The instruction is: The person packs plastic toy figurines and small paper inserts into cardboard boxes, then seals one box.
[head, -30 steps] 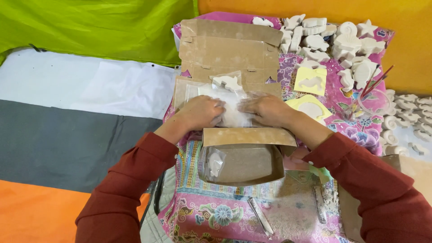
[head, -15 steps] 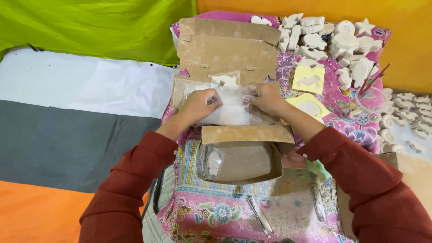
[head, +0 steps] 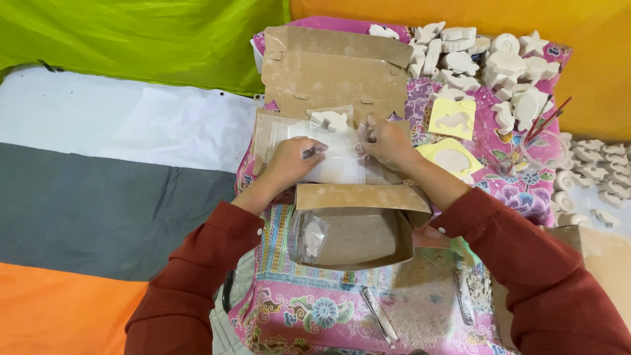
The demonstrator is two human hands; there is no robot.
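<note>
Both hands over clear plastic bag (head: 338,158) in open cardboard box (head: 328,72): left hand (head: 294,160) pinching its near-left part, right hand (head: 386,141) fingers curled, pinching right edge.

Open brown cardboard box (head: 335,72) behind, smaller brown carton (head: 358,227) nearer

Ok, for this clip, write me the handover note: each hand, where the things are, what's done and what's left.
Left hand: rests on the clear plastic bag, a small dark item pinched in its grip.
Right hand: pinches the bag's right edge.
The bag lies in the open cardboard box, with a white plaster figure at its top edge.
Done: one bagged figure lies in the small brown box nearer the person.
Left: many bare plaster figures sit on the floral cloth to the right.
</note>
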